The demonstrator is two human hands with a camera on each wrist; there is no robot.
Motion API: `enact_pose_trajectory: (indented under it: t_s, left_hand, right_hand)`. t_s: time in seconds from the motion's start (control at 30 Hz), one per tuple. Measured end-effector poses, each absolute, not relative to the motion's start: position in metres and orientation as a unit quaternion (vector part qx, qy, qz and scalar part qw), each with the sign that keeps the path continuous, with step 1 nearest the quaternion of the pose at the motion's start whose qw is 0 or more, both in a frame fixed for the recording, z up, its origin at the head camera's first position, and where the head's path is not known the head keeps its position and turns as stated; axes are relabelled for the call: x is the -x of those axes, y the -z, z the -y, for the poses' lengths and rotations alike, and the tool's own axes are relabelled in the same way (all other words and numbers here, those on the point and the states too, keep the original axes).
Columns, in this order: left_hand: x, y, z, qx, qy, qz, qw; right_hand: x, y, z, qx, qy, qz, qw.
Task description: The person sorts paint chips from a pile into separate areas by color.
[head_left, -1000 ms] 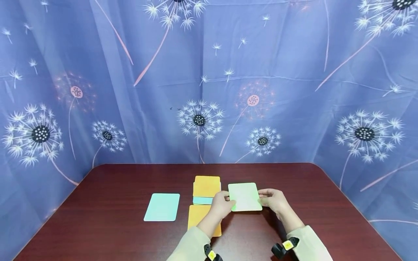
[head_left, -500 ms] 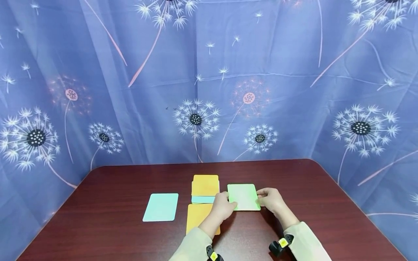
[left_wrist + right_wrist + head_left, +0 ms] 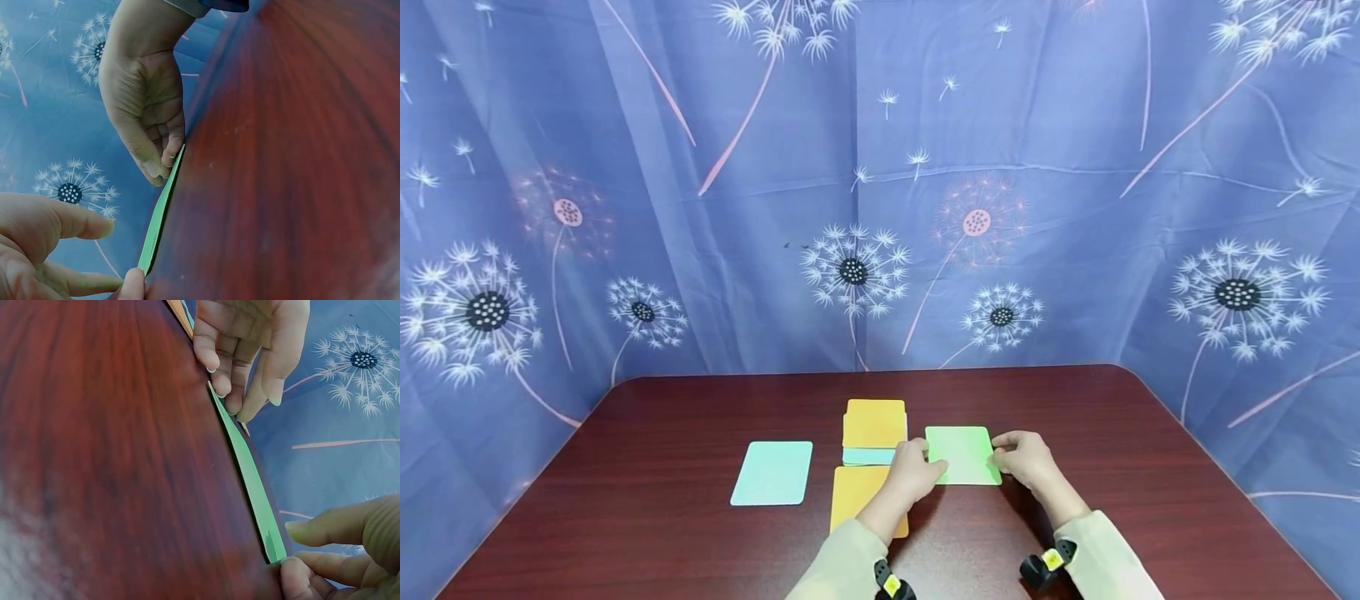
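Observation:
A light green square card [image 3: 966,457] with rounded corners lies on the dark red wooden table [image 3: 1075,417]. At its left edge is my left hand [image 3: 912,471], and my right hand [image 3: 1026,460] is at its right edge. Seen from the left wrist, the left thumb stands up off the card while a fingertip [image 3: 133,284] touches its edge. The right wrist view shows the right thumb [image 3: 306,531] raised clear too, with a fingertip at the card's corner. Neither hand pinches the card.
Left of the hands lies a pale turquoise card [image 3: 772,473]. A small stack topped by a yellow card [image 3: 875,423] sits beyond the left hand. Another yellow card [image 3: 853,496] is partly under the left forearm. A blue dandelion-print curtain [image 3: 760,250] hangs behind the table.
The green card has come down from a tilted, held position to lie flat on the table. Both hands have let go of it and stay at its sides.

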State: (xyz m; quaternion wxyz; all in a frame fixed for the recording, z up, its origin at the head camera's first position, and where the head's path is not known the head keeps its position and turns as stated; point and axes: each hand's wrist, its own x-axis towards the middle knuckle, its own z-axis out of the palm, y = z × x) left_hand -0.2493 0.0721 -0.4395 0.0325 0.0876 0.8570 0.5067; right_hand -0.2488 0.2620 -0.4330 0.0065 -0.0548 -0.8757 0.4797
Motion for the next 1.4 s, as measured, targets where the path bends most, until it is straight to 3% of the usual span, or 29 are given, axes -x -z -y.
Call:
enact_pose_trajectory:
  t_s: [0.4, 0.87, 1.4]
  left_hand:
    - [0.261, 0.421, -0.052, -0.067, -0.554, -0.829, 0.037]
    - [0.284, 0.406, 0.001, -0.008, -0.560, -0.829, -0.013]
    - [0.298, 0.412, 0.038, 0.058, -0.545, -0.836, -0.002]
  right_hand:
    - [0.251, 0.429, -0.260, 0.049, -0.490, 0.871, 0.005]
    - [0.262, 0.414, -0.212, 0.039, -0.545, 0.837, 0.013]
    - [0.289, 0.413, -0.168, 0.047, -0.600, 0.799, 0.004]
